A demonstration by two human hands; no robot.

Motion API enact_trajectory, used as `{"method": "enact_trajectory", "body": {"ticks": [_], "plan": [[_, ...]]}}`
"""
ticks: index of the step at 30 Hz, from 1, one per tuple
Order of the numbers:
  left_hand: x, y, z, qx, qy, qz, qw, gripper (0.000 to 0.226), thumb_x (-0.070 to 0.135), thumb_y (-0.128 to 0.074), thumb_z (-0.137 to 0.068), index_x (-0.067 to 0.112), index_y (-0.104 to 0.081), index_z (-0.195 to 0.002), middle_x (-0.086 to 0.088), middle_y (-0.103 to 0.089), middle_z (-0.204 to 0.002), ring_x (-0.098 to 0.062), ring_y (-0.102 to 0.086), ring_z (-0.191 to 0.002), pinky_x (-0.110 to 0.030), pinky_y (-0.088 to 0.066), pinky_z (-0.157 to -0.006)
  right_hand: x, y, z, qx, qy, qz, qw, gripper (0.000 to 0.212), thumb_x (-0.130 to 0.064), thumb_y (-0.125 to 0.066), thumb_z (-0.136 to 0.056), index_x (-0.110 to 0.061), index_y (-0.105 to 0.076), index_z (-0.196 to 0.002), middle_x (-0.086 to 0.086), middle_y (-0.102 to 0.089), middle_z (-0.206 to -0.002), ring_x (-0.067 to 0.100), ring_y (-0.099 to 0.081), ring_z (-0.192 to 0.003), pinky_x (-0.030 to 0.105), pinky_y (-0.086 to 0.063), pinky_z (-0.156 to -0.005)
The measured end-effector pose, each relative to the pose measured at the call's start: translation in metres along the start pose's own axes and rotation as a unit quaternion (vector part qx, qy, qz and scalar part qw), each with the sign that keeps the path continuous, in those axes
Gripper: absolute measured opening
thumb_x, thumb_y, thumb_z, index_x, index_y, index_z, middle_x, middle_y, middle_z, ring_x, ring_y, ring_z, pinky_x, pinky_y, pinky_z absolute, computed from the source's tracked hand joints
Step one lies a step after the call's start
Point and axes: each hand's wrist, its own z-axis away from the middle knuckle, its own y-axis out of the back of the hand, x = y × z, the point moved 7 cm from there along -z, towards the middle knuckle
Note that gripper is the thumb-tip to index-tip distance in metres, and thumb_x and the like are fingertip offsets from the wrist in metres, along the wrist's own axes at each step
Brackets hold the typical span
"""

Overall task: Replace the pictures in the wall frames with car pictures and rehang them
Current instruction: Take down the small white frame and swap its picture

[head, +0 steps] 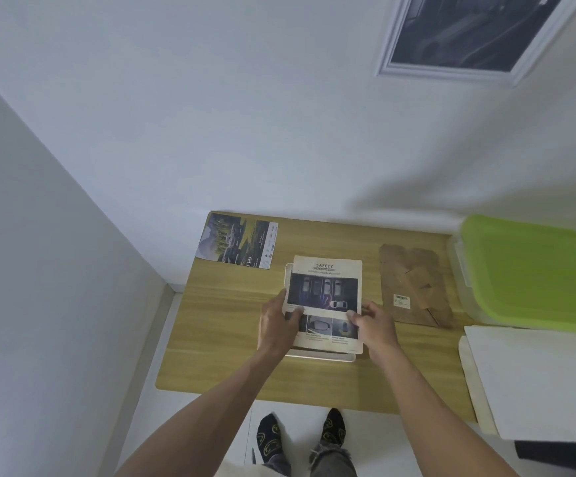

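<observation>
**Car page held over frame on table**

While both hands meet at the table's middle, a car page [328,297] headed "SAFETY" is held flat over a white frame [321,358], whose rim shows at the near and left edges under the page. The left hand [278,323] is clamped on the page's left edge, thumb on top, fingers curled beneath. The right hand [374,325] is pinched on the right edge, thumb pressed on the print. The page covers nearly all of the frame.

On the table [224,359], a second car picture [238,246] is laid flat at the far left corner, well apart from the frame. A brown backing board [414,284] with a small label is laid right of the frame. A green-lidded box [534,270] is seen at the far right, with white sheets [534,376] nearer. A white-framed dark picture [469,32] is hung on the wall, upper right. Two socked feet [300,435] are seen below the table edge.
</observation>
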Motion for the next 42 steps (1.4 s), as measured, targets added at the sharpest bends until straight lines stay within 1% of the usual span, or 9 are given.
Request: {"method": "enact_trajectory", "body": {"ticks": [4,7,11,20,25,30,35,39,42], "plan": [[0.004,-0.006,-0.003,-0.029,0.052,0.098,0.993,0.033,0.019,-0.06,-0.096,0.012,-0.061,-0.128,0.004,-0.07,-0.097,-0.006,-0.066,-0.076,-0.019,-0.056,-0.068,0.006,0.015,-0.002,-0.032,-0.022,-0.058,0.998,0.021,0.005,-0.064,-0.091,-0.012,-0.066,-0.102,0.014,-0.074,-0.103,0.038,-0.072,-0.093,0.053,-0.059,-0.081],[0.004,-0.02,-0.003,-0.063,0.097,0.184,0.976,0.023,0.009,-0.064,-0.089,0.016,-0.07,-0.111,0.001,-0.075,-0.089,-0.018,-0.073,-0.081,-0.043,-0.061,-0.078,0.009,0.033,-0.002,-0.032,-0.01,-0.04,0.999,0.024,0.003,-0.066,-0.089,-0.017,-0.067,-0.102,0.009,-0.075,-0.103,0.031,-0.074,-0.091,0.05,-0.059,-0.084],[0.019,-0.043,0.005,-0.095,0.104,0.207,0.968,0.02,0.002,-0.067,-0.086,0.014,-0.069,-0.101,-0.006,-0.076,-0.088,-0.023,-0.074,-0.08,-0.047,-0.06,-0.079,0.016,0.07,-0.004,-0.011,0.004,-0.004,1.0,0.034,-0.002,-0.075,-0.082,-0.027,-0.066,-0.103,0.008,-0.074,-0.104,0.03,-0.073,-0.091,0.053,-0.059,-0.084],[0.063,-0.138,0.041,-0.163,0.074,0.136,0.974,0.037,-0.002,-0.07,-0.079,0.013,-0.065,-0.112,-0.022,-0.071,-0.093,-0.028,-0.073,-0.083,-0.05,-0.06,-0.077,0.041,0.185,-0.008,-0.024,0.014,0.066,0.997,0.039,-0.004,-0.077,-0.079,-0.029,-0.059,-0.103,0.014,-0.071,-0.099,0.03,-0.072,-0.089,0.038,-0.057,-0.073],[0.089,-0.214,0.079,-0.2,0.061,0.061,0.976,0.045,0.007,-0.072,-0.079,0.026,-0.059,-0.118,-0.007,-0.072,-0.087,-0.015,-0.073,-0.08,-0.043,-0.061,-0.076,0.077,0.266,-0.018,-0.019,0.003,0.099,0.995,0.041,-0.009,-0.078,-0.078,-0.023,-0.062,-0.113,0.013,-0.071,-0.098,0.027,-0.07,-0.09,0.036,-0.055,-0.076],[0.109,-0.281,0.103,-0.197,0.061,0.02,0.978,0.051,0.004,-0.072,-0.076,0.023,-0.06,-0.121,-0.008,-0.071,-0.085,-0.018,-0.071,-0.079,-0.043,-0.061,-0.071,0.097,0.331,-0.032,-0.017,0.007,0.163,0.986,0.044,-0.014,-0.075,-0.081,-0.023,-0.057,-0.119,0.002,-0.068,-0.088,0.017,-0.067,-0.08,0.028,-0.045,-0.065],[0.136,-0.332,0.115,-0.199,0.06,-0.017,0.978,0.062,-0.001,-0.07,-0.076,0.014,-0.051,-0.133,-0.003,-0.067,-0.082,-0.02,-0.069,-0.084,-0.036,-0.059,-0.074,0.102,0.38,-0.046,0.011,0.011,0.208,0.978,0.054,-0.011,-0.072,-0.083,-0.019,-0.049,-0.131,0.004,-0.069,-0.097,0.015,-0.065,-0.084,0.02,-0.042,-0.062],[0.146,-0.357,0.121,-0.197,0.061,-0.05,0.977,0.06,-0.002,-0.065,-0.079,0.01,-0.048,-0.135,-0.009,-0.07,-0.097,-0.022,-0.068,-0.087,-0.029,-0.056,-0.068,0.104,0.396,-0.058,0.024,0.039,0.275,0.96,0.055,-0.014,-0.068,-0.088,-0.019,-0.045,-0.138,0.004,-0.068,-0.1,0.015,-0.065,-0.081,0.024,-0.047,-0.062],[0.15,-0.364,0.125,-0.178,0.025,-0.107,0.978,0.053,0.0,-0.06,-0.081,0.013,-0.05,-0.131,-0.01,-0.066,-0.109,-0.026,-0.066,-0.094,-0.039,-0.059,-0.077,0.106,0.395,-0.064,0.042,0.08,0.347,0.934,0.055,-0.024,-0.068,-0.089,-0.021,-0.046,-0.139,0.006,-0.059,-0.113,0.02,-0.061,-0.094,0.035,-0.056,-0.076]]}}
